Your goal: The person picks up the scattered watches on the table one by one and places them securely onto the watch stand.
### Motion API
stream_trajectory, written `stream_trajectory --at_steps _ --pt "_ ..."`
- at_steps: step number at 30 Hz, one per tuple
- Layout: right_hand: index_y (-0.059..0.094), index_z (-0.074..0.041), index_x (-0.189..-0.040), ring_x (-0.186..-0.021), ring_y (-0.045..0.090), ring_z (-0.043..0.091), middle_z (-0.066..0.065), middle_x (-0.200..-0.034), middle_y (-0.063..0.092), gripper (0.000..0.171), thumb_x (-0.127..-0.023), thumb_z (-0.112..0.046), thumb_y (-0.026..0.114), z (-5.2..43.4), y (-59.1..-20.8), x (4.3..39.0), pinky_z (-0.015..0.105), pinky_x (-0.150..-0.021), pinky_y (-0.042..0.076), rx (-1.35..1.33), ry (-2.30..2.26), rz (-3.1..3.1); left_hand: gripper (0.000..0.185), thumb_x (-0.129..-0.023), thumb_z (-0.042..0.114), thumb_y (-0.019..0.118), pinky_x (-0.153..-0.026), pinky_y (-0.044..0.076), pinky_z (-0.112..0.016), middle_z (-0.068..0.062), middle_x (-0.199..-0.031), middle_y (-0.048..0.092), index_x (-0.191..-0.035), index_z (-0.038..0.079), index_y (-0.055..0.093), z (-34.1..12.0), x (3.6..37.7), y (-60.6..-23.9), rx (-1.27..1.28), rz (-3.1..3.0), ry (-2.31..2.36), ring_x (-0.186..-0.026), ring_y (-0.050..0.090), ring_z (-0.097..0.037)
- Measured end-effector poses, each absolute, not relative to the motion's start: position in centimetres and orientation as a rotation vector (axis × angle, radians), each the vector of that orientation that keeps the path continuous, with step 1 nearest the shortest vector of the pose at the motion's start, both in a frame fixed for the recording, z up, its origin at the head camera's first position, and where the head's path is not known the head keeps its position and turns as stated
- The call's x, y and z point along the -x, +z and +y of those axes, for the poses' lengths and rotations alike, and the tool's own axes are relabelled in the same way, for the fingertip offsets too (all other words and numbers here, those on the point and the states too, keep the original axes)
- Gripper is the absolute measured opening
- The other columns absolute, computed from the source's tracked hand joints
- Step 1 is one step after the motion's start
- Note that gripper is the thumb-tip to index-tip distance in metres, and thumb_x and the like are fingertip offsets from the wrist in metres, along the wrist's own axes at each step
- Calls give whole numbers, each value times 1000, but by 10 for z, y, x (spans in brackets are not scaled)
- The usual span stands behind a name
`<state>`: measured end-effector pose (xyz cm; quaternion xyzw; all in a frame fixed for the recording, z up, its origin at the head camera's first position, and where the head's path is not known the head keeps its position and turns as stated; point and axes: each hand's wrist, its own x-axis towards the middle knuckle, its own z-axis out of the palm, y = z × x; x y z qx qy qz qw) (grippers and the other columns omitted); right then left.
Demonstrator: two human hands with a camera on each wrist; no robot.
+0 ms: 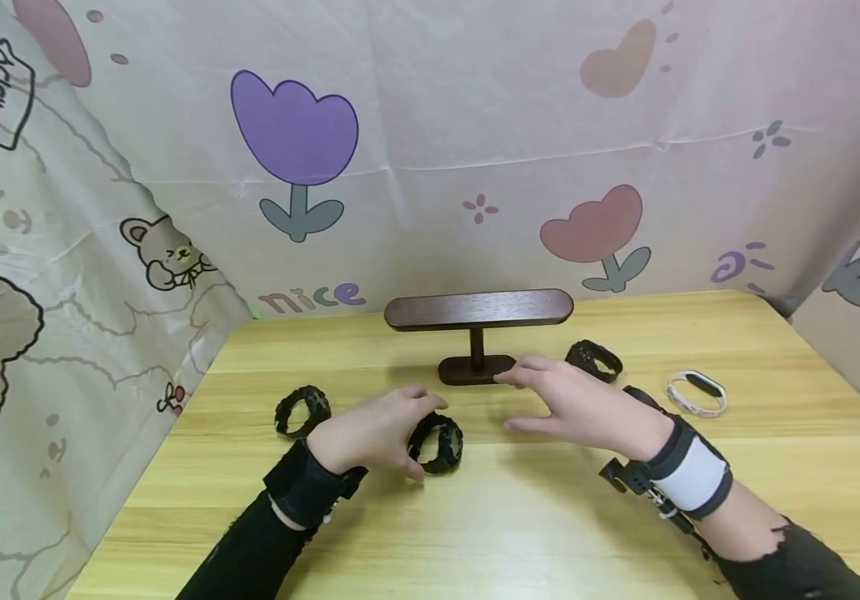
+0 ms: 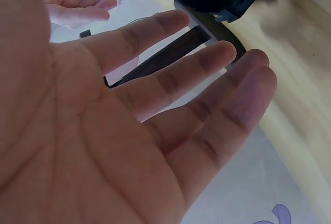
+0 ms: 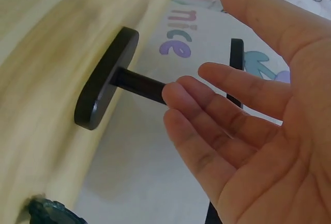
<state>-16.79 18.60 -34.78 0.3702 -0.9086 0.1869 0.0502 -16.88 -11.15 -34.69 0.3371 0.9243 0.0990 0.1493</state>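
Black band [image 1: 448,451] is lying in front of stand [image 1: 478,311], between left hand's [image 1: 373,429] spread thumb and fingers; contact unclear. Right hand [image 1: 580,408] is hovering front-right of stand, fingers extended, thumb apart.

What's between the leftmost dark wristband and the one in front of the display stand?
The left hand, per the head view. It spans the stretch from the leftmost dark wristband to the front wristband.

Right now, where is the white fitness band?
At right in the head view, the white fitness band lies on the wooden table, right of the right hand and of the dark patterned band behind it.
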Motion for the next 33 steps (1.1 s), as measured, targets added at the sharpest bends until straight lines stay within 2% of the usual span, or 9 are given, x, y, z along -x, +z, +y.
stream_trajectory --at_steps 5,12,19,33 --pt "69 -1 -137 -101 70 20 12 -124 70 56 -93 -32 84 183 -352 168 39 -89 63 -1143 604 -2807 89 -76 27 99 -109 57 -45 -12 -144 63 -152 11 56 -111 170 -350 -977 2651 291 -126 66 -28" --pt "68 -2 -139 -108 72 24 12 -129 71 58 -94 -35 83 181 -357 167 41 -94 64 -1138 598 -2854 87 -78 28 98 -108 57 -44 -12 -141 65 -152 12 56 -110 172 -352 -965 2638 269 -125 67 -27" --pt "66 1 -141 -99 71 21 13 -124 71 63 -93 -37 83 178 -360 167 35 -88 64 -1172 599 -2858 84 -79 29 97 -106 58 -43 -10 -137 66 -151 14 57 -109 172 -355 -973 2636 241 -122 68 -25" --pt "66 -2 -142 -110 71 23 12 -128 70 61 -95 -38 81 176 -364 166 40 -95 64 -1207 612 -2877 77 -79 26 96 -108 57 -41 -10 -133 69 -146 11 60 -107 175 -357 -989 2635 227 -120 68 -23"
